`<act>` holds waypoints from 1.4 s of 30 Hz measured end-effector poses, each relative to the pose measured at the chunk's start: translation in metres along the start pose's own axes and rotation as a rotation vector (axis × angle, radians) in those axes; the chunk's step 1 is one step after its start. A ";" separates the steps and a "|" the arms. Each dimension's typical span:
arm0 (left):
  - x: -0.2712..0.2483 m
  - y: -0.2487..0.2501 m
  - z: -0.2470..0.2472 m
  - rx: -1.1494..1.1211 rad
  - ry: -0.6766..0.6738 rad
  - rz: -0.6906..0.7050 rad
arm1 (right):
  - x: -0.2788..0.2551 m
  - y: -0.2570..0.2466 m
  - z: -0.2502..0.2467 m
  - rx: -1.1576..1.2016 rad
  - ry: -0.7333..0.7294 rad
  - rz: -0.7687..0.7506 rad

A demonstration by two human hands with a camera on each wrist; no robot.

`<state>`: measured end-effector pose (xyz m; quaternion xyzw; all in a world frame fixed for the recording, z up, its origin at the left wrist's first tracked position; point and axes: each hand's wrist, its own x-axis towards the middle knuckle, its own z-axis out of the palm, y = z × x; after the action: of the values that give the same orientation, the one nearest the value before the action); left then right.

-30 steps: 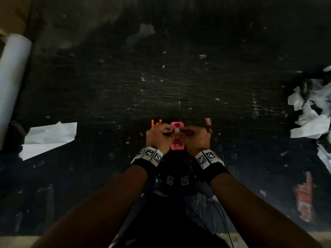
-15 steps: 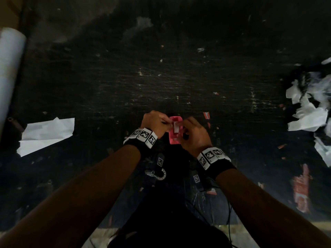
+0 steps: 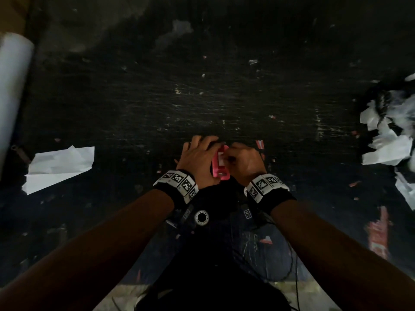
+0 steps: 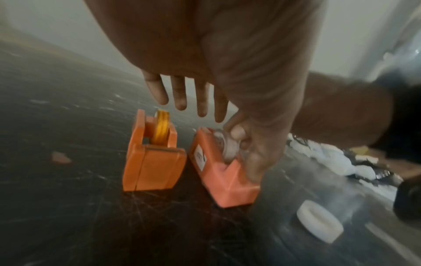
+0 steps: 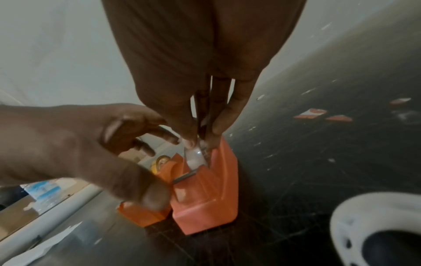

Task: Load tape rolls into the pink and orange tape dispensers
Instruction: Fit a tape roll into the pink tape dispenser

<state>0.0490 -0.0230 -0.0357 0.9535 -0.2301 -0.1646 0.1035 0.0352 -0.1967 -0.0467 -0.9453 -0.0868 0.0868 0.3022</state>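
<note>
Workshop — scarred black worktop (image 3: 224, 104), paper scraps (image 3: 60, 167)

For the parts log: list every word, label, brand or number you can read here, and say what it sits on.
No text can be read.
Pink dispenser: white side sticker, print blurred.
Wristbands: black-and-white square code markers, no letters.
Red-and-white scrap on the table: print too blurred.
Orange dispenser: no label visible.
</note>
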 end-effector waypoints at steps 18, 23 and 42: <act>0.011 -0.005 0.000 0.118 -0.057 0.128 | -0.048 0.008 0.023 0.116 0.141 -0.030; 0.012 -0.006 0.001 0.126 -0.062 0.127 | -0.068 0.005 0.031 0.146 0.185 -0.025; 0.013 -0.009 0.005 0.130 -0.060 0.122 | -0.069 0.005 0.032 -0.079 0.226 -0.230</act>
<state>0.0617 -0.0215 -0.0468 0.9371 -0.3009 -0.1715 0.0444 -0.0377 -0.1975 -0.0675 -0.9441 -0.1631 -0.0586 0.2804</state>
